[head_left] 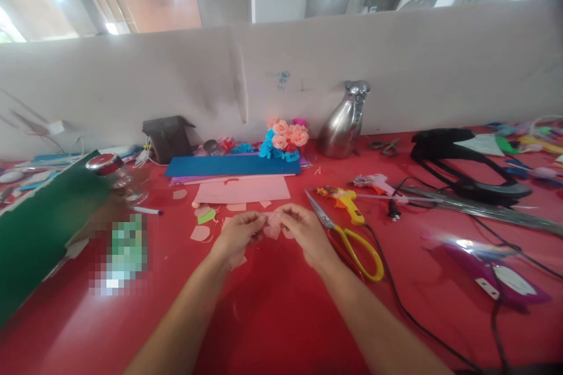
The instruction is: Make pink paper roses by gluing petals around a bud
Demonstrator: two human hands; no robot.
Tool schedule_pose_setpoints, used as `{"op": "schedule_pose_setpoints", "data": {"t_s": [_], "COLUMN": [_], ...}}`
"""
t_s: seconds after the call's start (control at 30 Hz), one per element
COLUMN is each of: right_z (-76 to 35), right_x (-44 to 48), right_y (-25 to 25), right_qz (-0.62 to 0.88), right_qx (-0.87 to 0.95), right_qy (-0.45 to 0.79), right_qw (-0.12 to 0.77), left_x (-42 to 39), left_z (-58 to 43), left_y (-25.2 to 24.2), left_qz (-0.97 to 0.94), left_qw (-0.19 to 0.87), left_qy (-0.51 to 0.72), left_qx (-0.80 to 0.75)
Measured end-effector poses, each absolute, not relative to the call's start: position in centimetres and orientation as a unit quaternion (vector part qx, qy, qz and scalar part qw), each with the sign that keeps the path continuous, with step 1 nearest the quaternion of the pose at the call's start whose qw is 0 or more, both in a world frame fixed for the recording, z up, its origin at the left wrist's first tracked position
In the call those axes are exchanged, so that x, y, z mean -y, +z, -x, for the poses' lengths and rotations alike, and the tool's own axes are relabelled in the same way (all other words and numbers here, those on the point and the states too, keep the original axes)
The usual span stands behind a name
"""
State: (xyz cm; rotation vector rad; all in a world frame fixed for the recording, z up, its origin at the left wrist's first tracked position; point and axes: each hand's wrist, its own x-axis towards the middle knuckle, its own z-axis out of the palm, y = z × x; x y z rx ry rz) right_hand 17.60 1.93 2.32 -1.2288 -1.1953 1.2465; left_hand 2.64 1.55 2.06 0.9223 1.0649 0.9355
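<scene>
Between my two hands, just above the red table, is a small pink paper petal (273,226). My left hand (240,235) pinches its left side with thumb and fingers. On the other side my right hand (304,232) grips it the same way. Loose pink petal pieces (201,232) lie on the table around my left hand, with a green paper piece (206,216) among them. Scissors with yellow handles (358,249) rest right beside my right hand. Behind my hands lies a pink sheet (246,189).
A yellow glue gun (349,202) and its black cord lie to the right. At the back stand a bunch of paper flowers (288,137) and a steel jug (345,120). A green board (48,234) and a glass jar (127,184) are at the left.
</scene>
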Motion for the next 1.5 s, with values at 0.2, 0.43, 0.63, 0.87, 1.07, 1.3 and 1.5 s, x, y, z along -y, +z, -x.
{"op": "schedule_pose_setpoints", "data": {"t_s": [0.2,0.43,0.63,0.87,1.07,1.3,1.5], "right_z": [-17.57,-17.57,-17.61,-17.67,-17.78,-17.65,-17.65], "right_x": [-1.84,-1.85,-1.89,-1.97,-1.98,-1.84,-1.89], "right_y": [2.51,2.50,2.31,2.05,2.06,2.08,1.94], "right_qz": [0.473,0.467,0.488,0.494,0.510,0.524,0.522], "right_qx": [0.496,0.505,0.501,0.514,0.529,0.541,0.548], "right_qy": [0.533,0.525,0.515,0.506,0.495,0.488,0.479], "right_qw": [0.496,0.501,0.496,0.485,0.463,0.441,0.444], "left_x": [-1.72,-1.78,-1.74,-1.65,-1.81,-1.86,-1.77], "left_z": [-2.41,-2.30,-2.18,-2.26,-2.28,-2.36,-2.44], "left_y": [2.02,2.24,2.35,2.66,2.16,2.08,2.23], "left_qz": [-0.371,-0.360,-0.373,-0.414,-0.451,-0.476,-0.474], "left_qw": [0.698,0.703,0.689,0.650,0.611,0.572,0.578], "left_qy": [0.408,0.402,0.408,0.408,0.408,0.404,0.404], "left_qx": [-0.457,-0.464,-0.469,-0.489,-0.507,-0.532,-0.528]}}
